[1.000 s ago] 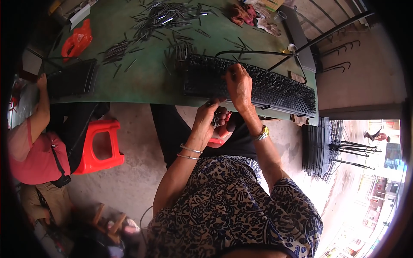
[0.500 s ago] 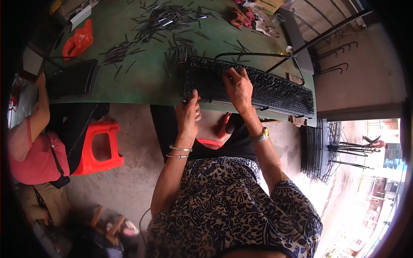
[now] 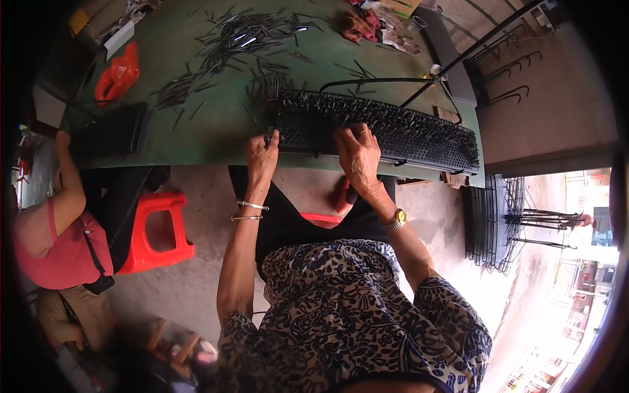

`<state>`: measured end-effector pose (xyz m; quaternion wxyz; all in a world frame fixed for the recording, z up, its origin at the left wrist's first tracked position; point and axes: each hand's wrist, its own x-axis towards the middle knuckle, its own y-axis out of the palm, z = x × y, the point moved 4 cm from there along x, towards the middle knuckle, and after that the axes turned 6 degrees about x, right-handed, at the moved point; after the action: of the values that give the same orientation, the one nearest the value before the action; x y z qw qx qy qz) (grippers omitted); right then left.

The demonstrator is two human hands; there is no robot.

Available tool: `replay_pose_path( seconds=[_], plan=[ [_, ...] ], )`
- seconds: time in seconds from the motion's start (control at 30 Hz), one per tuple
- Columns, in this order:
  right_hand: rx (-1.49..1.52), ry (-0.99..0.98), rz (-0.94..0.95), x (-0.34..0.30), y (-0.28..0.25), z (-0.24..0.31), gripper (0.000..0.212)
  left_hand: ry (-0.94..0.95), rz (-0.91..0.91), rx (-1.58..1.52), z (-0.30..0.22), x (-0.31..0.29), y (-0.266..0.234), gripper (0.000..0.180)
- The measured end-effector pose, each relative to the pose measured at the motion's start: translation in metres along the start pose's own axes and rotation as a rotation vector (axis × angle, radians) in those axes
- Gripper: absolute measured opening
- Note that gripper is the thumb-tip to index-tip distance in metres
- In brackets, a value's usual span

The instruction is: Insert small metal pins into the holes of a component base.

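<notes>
A long black perforated panel (image 3: 426, 149) lies along the front edge of the green table (image 3: 216, 141). Short dark strips (image 3: 393, 122) stand upright in dense rows over its back and right side, while bare holes show along the front. My left hand (image 3: 262, 160) is closed at the panel's left end, with dark strips (image 3: 268, 136) between thumb and fingers; how many I cannot tell. My right hand (image 3: 359, 157) is pinched, its fingertips down at the panel's front middle. Whatever those fingertips hold is hidden.
Loose dark strips (image 3: 239, 42) are heaped farther back. A black metal rod frame (image 3: 380, 80) reaches over the panel's back. Red plastic bag (image 3: 119, 75) and cloth gloves (image 3: 396, 40) lie on the table. A co-worker (image 3: 65, 242) sits left beside a red stool (image 3: 157, 232). Wire racks (image 3: 488, 226) stand right.
My left hand has moved left and slightly up to the panel's left end. My right hand has come down from the upright strips toward the panel's front edge.
</notes>
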<state>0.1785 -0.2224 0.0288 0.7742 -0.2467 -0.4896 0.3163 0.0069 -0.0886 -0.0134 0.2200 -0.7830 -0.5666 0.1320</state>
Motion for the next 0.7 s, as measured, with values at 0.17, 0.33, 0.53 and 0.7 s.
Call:
replay_pose_path(
  seconds=[0.17,0.33,0.53,0.7],
  plan=[
    [0.022,0.029,-0.005,-0.009,-0.001,0.003,0.015,-0.018,0.005,0.011,-0.009,-0.005,-0.003,0.046],
    [-0.022,0.041,-0.016,-0.016,-0.004,-0.002,0.017,-0.077,0.068,-0.01,-0.008,-0.01,0.007,0.043],
    [-0.021,0.139,-0.018,-0.016,-0.003,-0.007,0.014,-0.127,0.169,-0.124,0.001,-0.017,0.022,0.035],
    [0.677,0.537,0.209,-0.001,-0.009,0.0,0.018,-0.345,0.286,-0.717,-0.048,-0.058,0.027,0.023]
  ],
)
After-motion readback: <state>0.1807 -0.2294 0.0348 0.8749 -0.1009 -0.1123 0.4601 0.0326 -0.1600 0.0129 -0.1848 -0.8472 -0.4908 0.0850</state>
